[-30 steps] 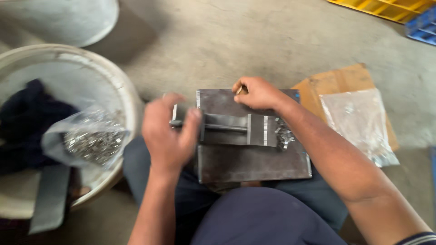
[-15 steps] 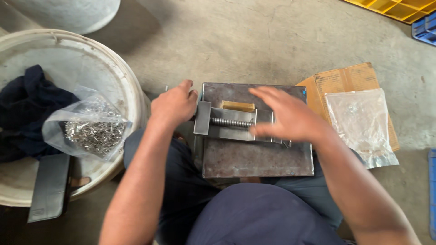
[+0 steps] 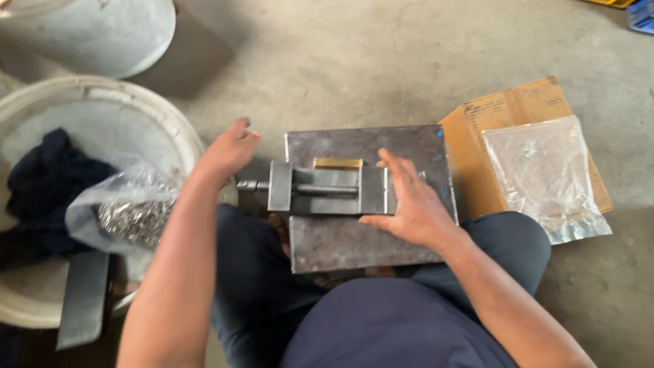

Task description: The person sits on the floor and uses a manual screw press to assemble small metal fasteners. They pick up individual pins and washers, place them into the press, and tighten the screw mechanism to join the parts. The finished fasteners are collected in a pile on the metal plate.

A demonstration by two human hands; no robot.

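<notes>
The right hand (image 3: 409, 204) lies flat, fingers spread, on the right end of the vise (image 3: 327, 187), grasping nothing. The left hand (image 3: 228, 151) hangs released just off the vise's left end, near the screw tip (image 3: 248, 185). The vise sits on the steel plate (image 3: 368, 238) across the lap, its long axis left to right, screw pointing left. A brass piece (image 3: 337, 163) lies along its far side. Bare plate shows on the near side, a bucket (image 3: 157, 123) to the left, cardboard (image 3: 518, 109) with a bag (image 3: 545, 177) to the right.

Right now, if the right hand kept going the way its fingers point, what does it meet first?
Likely the small vise: the right hand points left across the steel plate, fingertips at the vise's near end. Height unclear.
</notes>
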